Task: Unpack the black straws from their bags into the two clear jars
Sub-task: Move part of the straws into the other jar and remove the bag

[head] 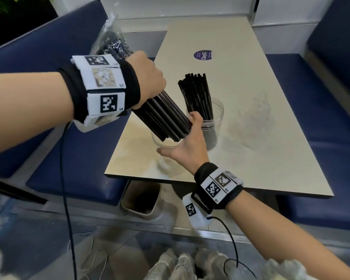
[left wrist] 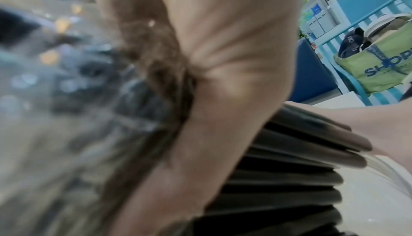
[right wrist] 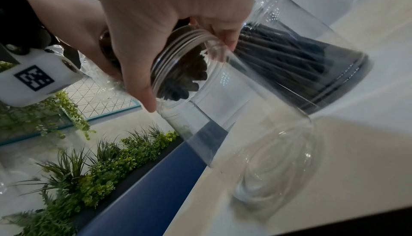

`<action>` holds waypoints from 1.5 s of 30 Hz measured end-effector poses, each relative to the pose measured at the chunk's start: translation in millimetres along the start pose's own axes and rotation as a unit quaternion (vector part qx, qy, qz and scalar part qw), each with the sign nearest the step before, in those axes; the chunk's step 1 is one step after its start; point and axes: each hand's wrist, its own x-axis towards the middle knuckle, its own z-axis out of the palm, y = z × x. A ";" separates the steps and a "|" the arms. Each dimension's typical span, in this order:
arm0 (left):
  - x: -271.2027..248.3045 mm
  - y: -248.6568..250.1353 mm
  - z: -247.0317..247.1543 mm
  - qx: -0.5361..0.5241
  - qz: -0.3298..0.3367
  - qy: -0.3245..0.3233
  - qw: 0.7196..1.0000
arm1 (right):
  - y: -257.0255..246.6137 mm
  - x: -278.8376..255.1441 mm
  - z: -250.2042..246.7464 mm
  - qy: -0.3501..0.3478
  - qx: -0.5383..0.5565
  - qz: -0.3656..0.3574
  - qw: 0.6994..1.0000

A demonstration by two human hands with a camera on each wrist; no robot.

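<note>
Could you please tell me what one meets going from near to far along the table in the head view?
Empty clear jar at the near edge, then jar holding black straws, then purple sticker toward the far end.

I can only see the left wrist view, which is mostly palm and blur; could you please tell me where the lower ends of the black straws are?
Observer: The bundle of black plastic straws, gripped by the left hand, slants down with its ends at the mouth of the nearer clear round plastic jar.
Operator: Thank you. Does that jar hold anything lower down?
Observer: No. The right wrist view shows nothing in it below the straw ends.
Operator: And the second jar?
Observer: The farther clear jar stands just behind it and already holds a bunch of upright black straws.
</note>
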 end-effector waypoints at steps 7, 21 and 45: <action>-4.3 10.0 -7.3 0.062 -0.023 0.047 0.997 | -6.2 0.5 -8.1 0.002 -0.051 -0.045 0.998; -6.6 33.6 -13.7 0.145 -0.022 0.158 0.977 | -15.4 5.3 -7.3 0.003 -0.178 -0.023 0.984; -32.8 55.5 -4.8 0.079 0.035 0.203 0.975 | -10.7 4.6 -6.4 -0.009 -0.176 -0.056 0.983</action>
